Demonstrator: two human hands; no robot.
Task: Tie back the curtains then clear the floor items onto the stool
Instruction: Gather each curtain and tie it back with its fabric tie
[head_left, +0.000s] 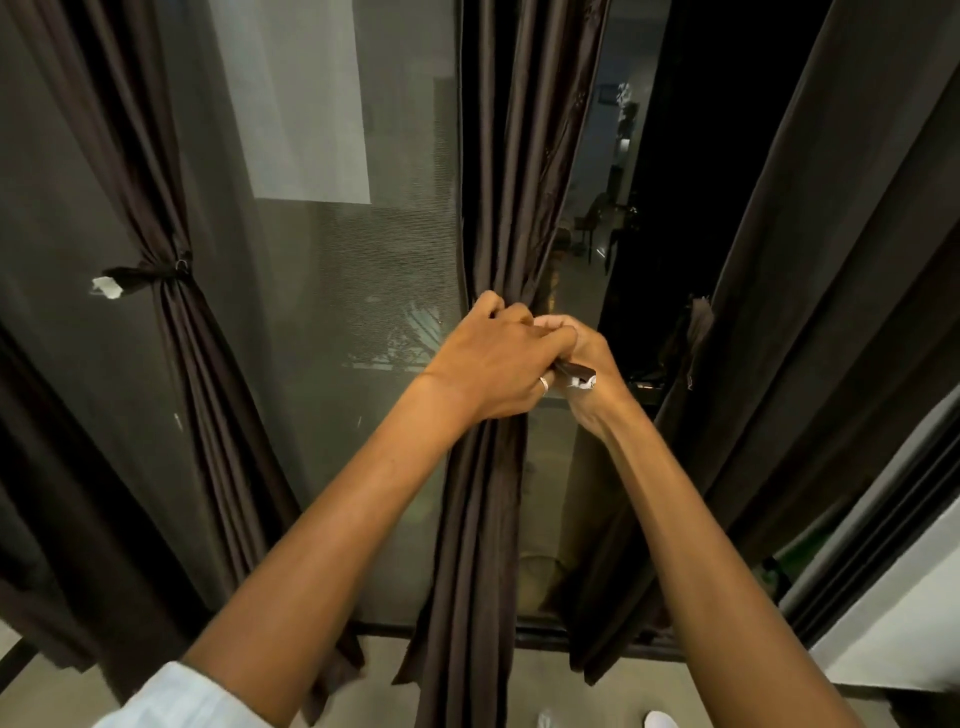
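— What are the fingers doing?

— Those of the left hand (493, 358) are curled tight around the gathered waist of the middle curtain (511, 171), squeezing the folds together. A ring (544, 385) shows on one of them. The right hand (582, 364) lies just behind and partly under the left, its fingers pinching a dark tie-back strap (574, 370) whose white-tagged end sticks out over the wrist.

— And the strap goes around the fabric?

— I cannot tell; the left hand covers that spot.

— Farther out?

— The left curtain (171, 208) hangs already cinched by its own tie (150, 273), with a white tag (106, 287) at its loose end. The right curtain (831, 260) hangs loose, and a strap (698, 332) dangles at its inner edge. Behind them all is dark window glass (332, 312). Down below, the hems reach the floor (379, 691), and a pale sleeve (171, 696) covers the left elbow.
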